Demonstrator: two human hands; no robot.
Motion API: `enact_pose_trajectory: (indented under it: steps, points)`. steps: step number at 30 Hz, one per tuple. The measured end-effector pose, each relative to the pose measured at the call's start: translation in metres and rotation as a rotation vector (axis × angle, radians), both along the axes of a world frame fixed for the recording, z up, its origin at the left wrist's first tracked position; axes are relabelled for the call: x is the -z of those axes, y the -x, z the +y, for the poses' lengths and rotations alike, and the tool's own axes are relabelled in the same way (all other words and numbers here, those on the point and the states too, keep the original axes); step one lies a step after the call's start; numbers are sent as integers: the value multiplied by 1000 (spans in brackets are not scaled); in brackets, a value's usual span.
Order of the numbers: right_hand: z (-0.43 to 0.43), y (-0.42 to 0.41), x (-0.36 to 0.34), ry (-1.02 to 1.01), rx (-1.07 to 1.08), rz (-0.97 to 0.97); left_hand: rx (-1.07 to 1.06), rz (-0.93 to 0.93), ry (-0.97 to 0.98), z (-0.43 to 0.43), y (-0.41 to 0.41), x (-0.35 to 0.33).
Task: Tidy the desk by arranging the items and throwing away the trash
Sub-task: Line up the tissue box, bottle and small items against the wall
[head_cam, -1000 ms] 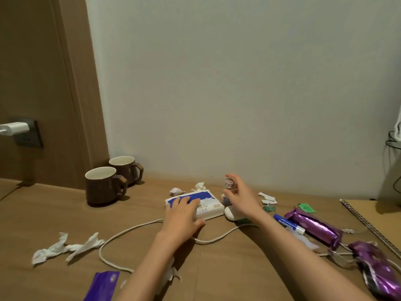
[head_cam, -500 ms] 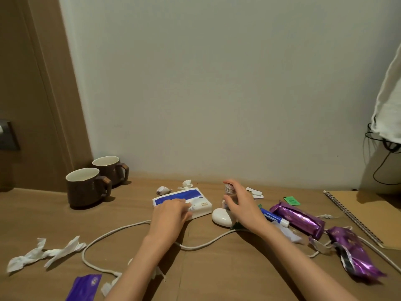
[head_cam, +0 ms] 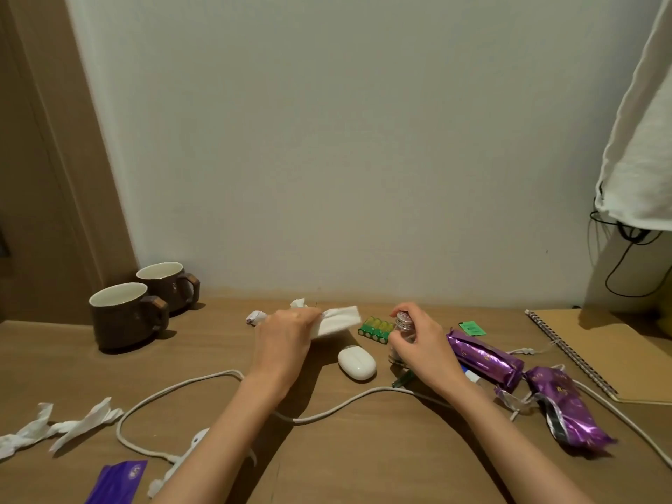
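Worktop [head_cam: 363, 452] — brown mugs [head_cam: 123, 316] back left, white cable [head_cam: 218, 379] looping across the middle, purple wrappers [head_cam: 483, 355] at right. Left hand [head_cam: 287, 343]: fingers grasp a white box [head_cam: 338, 323], tilted, near the back wall. Right hand [head_cam: 423, 352]: fingers curled round a small bottle [head_cam: 404, 321] — just beside green batteries [head_cam: 376, 327].

The left hand [head_cam: 285, 340] and right hand [head_cam: 423, 349] are bare; the left forearm [head_cam: 225, 431] and right forearm [head_cam: 509, 441] are uncovered to the lower edge.
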State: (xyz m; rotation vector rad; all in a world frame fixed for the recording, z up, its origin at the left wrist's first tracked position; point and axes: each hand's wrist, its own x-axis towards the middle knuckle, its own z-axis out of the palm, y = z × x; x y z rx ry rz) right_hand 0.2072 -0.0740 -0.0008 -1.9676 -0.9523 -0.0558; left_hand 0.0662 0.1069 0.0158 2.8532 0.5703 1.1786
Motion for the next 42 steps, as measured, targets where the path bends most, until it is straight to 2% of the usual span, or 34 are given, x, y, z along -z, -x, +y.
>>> enact_pose_trajectory:
  steps: [9,19,23,30,33,37,40,42]
  points:
    - [-4,-7,3,-13,4,43,78,-163,18,-1,-56,-8]
    - [0,-9,5,-13,44,7,223,9,93,5,-76,23]
    - [2,-9,6,-22,49,11,164,-13,229,15,-75,34]
    - [2,-7,5,-21,63,-15,119,-57,341,29,-72,37]
    - [2,-9,6,8,86,-116,108,-50,353,34,-70,41]
    - [4,-3,-5,68,170,-384,106,-62,321,40,-67,42]
    - [12,16,-16,46,127,-579,129,-80,339,47,-70,46]
    - [23,35,-20,79,59,-578,113,-83,394,51,-71,50]
